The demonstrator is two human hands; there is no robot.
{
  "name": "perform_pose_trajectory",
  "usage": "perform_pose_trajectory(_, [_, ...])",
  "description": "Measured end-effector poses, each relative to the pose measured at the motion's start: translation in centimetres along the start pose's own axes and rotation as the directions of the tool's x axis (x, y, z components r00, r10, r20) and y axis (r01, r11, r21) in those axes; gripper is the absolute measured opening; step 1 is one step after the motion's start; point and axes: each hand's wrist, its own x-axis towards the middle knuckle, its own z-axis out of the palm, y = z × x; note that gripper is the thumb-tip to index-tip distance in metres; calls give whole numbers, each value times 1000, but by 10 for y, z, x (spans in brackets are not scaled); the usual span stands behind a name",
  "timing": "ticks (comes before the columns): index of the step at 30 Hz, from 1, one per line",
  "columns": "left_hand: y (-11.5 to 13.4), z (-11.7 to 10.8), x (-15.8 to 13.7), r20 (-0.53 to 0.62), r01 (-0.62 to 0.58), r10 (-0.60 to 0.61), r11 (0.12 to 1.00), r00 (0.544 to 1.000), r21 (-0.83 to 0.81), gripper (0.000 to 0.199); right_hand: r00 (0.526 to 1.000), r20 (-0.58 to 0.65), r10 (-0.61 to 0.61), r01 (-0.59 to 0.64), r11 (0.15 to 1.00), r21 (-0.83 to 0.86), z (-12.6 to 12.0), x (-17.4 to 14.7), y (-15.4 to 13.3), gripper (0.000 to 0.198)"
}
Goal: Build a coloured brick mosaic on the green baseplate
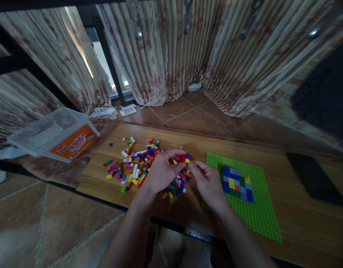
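Green baseplate (pixel 260 208), one: lying flat, serving as landmark. Red brick (pixel 182 158), one: sitting left of the baseplate, above the loose bricks (pixel 135 171). Left hand (pixel 162 168): pinching the red brick narrowly between thumb and fingers. Right hand (pixel 208 180): hovering between brick and baseplate, fingertips bunching close; cannot tell whether they are gripping anything. Handling, judged: light, stiff, smooth, hardly fragile; opposite side walls offering the best hold, leaving studs free.

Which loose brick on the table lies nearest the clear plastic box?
The small dark purple brick, alone at upper left of the pile; other loose bricks sit farther from the box.
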Motion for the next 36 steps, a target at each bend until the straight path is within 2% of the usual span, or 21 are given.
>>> perform_pose_trajectory(4, [1, 3, -2, 27, -24, 24, 1000, 999, 2, 26, 997, -22, 67, -63, 986, 157, 0, 3, -3, 40])
perform_pose_trajectory(11, [1, 8, -2, 26, -21, 23, 998, 999, -53, 25, 994, 20, 103, -105, 971, 217, 1, 0, -8, 38])
perform_pose_trajectory(20, [6, 6, -1, 50, 74, -62, 959, 997, -273, 25, 993, 6, 116, -112, 941, 320, 1, 2, -1, 42])
perform_pose_trajectory(24, [4, 4, 1, 39, 88, -79, 929, 996, -359, 28, 997, 1, 71, -70, 977, 203, 1, 2, -1, 35])
perform_pose_trajectory(30, [0, -2, 3, 41, 145, -140, 911, 989, -387, 31, 998, 20, -57, 58, 997, -56, 3, -1, 6, 26])
perform_pose_trajectory(33, [-1, -2, 3, 43, 164, -159, 915, 986, -368, 30, 996, 45, -80, 84, 992, -99, 3, -2, 9, 26])
perform_pose_trajectory(36, [-1, -2, 3, 38, 185, -183, 922, 982, -341, 27, 992, -21, -121, 118, 988, -97, 3, -2, 8, 25])
